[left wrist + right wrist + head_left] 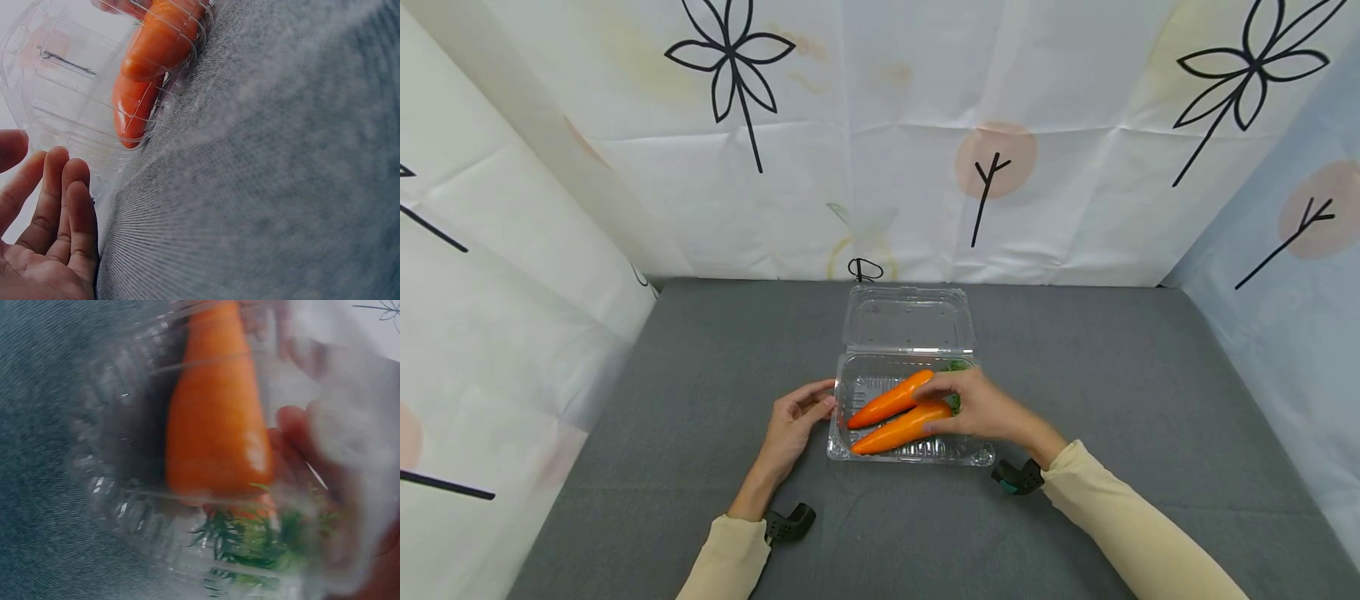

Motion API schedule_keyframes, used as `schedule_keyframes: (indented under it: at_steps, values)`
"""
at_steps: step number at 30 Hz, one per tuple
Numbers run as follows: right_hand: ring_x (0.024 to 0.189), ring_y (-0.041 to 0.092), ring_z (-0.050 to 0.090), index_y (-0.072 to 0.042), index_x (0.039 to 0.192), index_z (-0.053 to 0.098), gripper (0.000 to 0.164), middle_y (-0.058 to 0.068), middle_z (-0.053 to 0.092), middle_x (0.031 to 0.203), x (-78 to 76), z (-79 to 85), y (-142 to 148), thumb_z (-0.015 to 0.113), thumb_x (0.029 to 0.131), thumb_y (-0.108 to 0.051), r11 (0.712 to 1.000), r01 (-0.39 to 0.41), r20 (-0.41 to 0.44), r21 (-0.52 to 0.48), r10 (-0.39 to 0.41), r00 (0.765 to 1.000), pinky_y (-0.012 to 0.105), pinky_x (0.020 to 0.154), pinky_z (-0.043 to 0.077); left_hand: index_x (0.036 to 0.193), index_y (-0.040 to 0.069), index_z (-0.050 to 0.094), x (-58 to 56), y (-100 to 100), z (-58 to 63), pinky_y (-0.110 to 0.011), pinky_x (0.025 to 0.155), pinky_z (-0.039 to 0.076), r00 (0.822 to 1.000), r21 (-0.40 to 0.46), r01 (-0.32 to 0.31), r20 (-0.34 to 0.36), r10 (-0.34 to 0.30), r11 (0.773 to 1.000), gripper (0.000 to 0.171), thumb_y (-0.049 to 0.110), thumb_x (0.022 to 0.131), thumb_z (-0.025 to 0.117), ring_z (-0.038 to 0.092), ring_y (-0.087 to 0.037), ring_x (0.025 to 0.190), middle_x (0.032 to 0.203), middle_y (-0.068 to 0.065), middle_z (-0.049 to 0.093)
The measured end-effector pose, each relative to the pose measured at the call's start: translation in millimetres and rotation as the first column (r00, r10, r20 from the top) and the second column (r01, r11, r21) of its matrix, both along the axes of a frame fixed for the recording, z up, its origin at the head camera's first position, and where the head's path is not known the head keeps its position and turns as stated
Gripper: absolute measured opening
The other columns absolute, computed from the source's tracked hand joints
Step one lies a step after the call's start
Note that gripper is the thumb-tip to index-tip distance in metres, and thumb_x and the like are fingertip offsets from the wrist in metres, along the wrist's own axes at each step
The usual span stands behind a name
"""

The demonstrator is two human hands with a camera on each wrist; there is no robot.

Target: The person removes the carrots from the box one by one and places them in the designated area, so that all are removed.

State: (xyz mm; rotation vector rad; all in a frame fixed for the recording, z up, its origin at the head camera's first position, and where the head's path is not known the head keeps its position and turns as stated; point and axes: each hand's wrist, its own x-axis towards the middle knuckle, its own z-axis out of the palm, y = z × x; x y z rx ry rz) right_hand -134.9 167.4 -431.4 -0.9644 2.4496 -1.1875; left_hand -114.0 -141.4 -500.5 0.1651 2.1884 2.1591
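Two orange carrots with green tops lie slantwise in a clear plastic clamshell box (955, 452), tips toward its left side. My right hand (966, 404) reaches over the box's right side, fingers and thumb around the thick end of the nearer carrot (891, 436). The farther carrot (887, 402) lies just behind it, close to my fingertips. Through the plastic, the right wrist view shows the nearer carrot (219, 412) large, its green leaves (250, 540) below. At the box's left edge is my left hand (793, 421), its fingers (53, 194) loosely extended and apart from the thumb.
The box's clear lid (910, 321) is folded back, away from me. Grey cloth (737, 333) covers the table. White printed curtains (895, 167) stand at the back and both sides. Each wrist wears a dark camera mount (790, 523).
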Motion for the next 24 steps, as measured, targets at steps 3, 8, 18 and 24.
schedule_keyframes:
  at_steps: [3, 8, 18, 24]
  values:
    - [0.107, 0.022, 0.063, -0.005, 0.119, 0.073, 0.040, 0.004, 0.071, 0.118, 0.4, -1.9, -1.5, 0.086, 0.084, -0.019, 1.000, -0.012, -0.021, 0.029, 0.012, 1.000, 0.041, 0.089, 0.053, 0.129, -0.008, 0.063, 0.1, 0.1, 0.3, -0.023, 0.080, 0.055, 1.000, -0.003, -0.001, 0.000, 0.001, 1.000, 0.033, 0.004, 0.099, 0.065, 0.066, -0.012, 0.084, 0.110, -0.027, 0.066]
    - [0.103, 0.020, 0.064, -0.005, 0.119, 0.073, 0.040, 0.004, 0.070, 0.117, 0.7, -4.2, -3.9, 0.086, 0.083, -0.016, 0.996, -0.050, -0.061, 0.071, 0.054, 0.997, 0.036, 0.086, 0.054, 0.129, -0.008, 0.064, 0.2, 0.3, 0.9, -0.023, 0.080, 0.055, 1.000, -0.011, -0.007, 0.004, 0.007, 1.000, 0.032, 0.005, 0.099, 0.065, 0.065, -0.012, 0.084, 0.111, -0.025, 0.066]
    - [0.105, 0.016, 0.062, -0.008, 0.119, 0.072, 0.046, 0.002, 0.069, 0.119, 2.9, -5.7, -8.4, 0.090, 0.078, -0.016, 0.969, -0.096, -0.137, 0.229, 0.130, 0.982, 0.036, 0.090, 0.052, 0.128, -0.006, 0.065, 0.2, 0.3, 2.2, -0.023, 0.080, 0.055, 1.000, -0.013, -0.010, 0.012, 0.010, 1.000, 0.031, 0.004, 0.098, 0.065, 0.065, -0.013, 0.084, 0.109, -0.026, 0.066]
    - [0.107, 0.017, 0.062, -0.008, 0.120, 0.072, 0.047, 0.003, 0.068, 0.121, 3.8, -7.2, -9.8, 0.090, 0.077, -0.015, 0.954, -0.101, -0.172, 0.283, 0.154, 0.973, 0.037, 0.093, 0.051, 0.128, -0.007, 0.065, -0.1, 0.2, 2.4, -0.022, 0.080, 0.055, 1.000, -0.006, -0.013, 0.014, 0.013, 1.000, 0.031, 0.002, 0.098, 0.065, 0.065, -0.013, 0.083, 0.110, -0.027, 0.065]
